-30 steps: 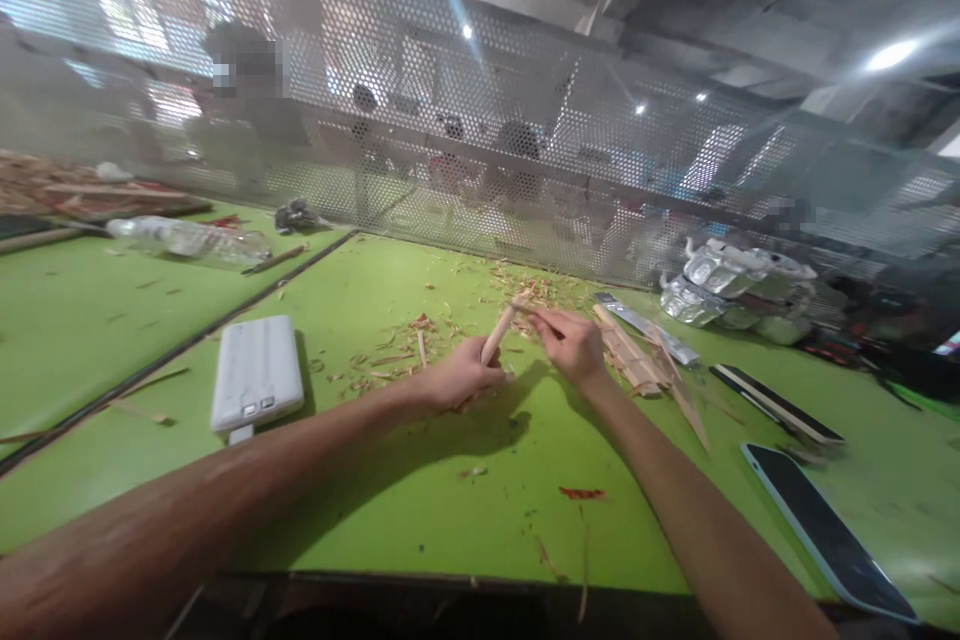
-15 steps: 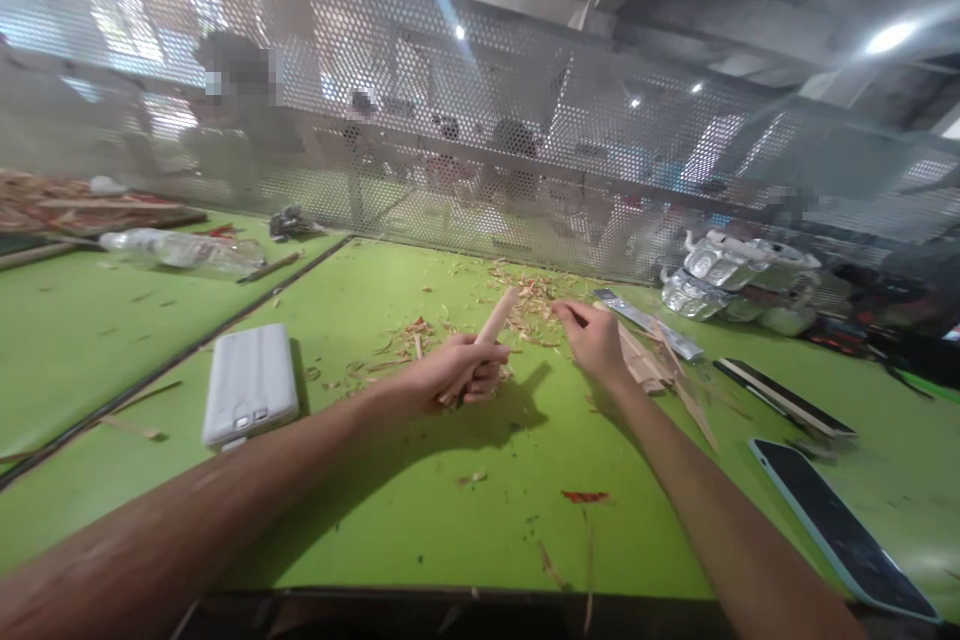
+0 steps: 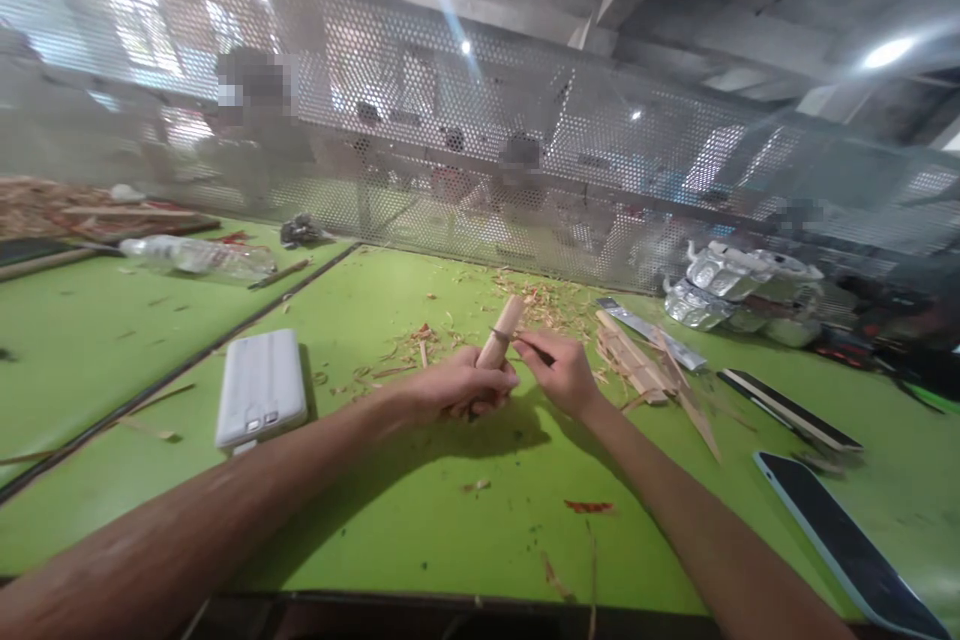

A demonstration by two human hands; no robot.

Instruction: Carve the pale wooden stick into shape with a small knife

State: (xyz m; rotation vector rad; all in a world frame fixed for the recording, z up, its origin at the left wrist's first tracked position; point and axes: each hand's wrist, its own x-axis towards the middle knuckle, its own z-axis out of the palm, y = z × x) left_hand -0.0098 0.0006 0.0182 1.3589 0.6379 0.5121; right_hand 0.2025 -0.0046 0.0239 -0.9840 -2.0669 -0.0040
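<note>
My left hand [image 3: 476,388] is wrapped round a pale piece of wood [image 3: 504,325], which tilts up and slightly right from the fist. Its lower end is hidden by my fingers. Close on the right, my right hand [image 3: 559,370] is closed on what looks like a small carving knife [image 3: 498,334]. The thin dark blade lies across the wood's upper part; the handle is mostly hidden in my fingers. Curled wood shavings [image 3: 544,302] are scattered on the green table [image 3: 420,540] behind both hands.
Wood strips [image 3: 634,360] and a metal ruler [image 3: 652,332] lie right of my hands. A phone [image 3: 840,535] rests at the near right, a white power bank [image 3: 264,385] at left. Farther back are a plastic bottle [image 3: 199,257], foil-like silvery packages [image 3: 720,280] and a perforated screen [image 3: 450,170].
My right hand has moved left to the wood, bringing the knife against it. The wood has turned in my left hand and shows a broader side. The view has shifted slightly.
</note>
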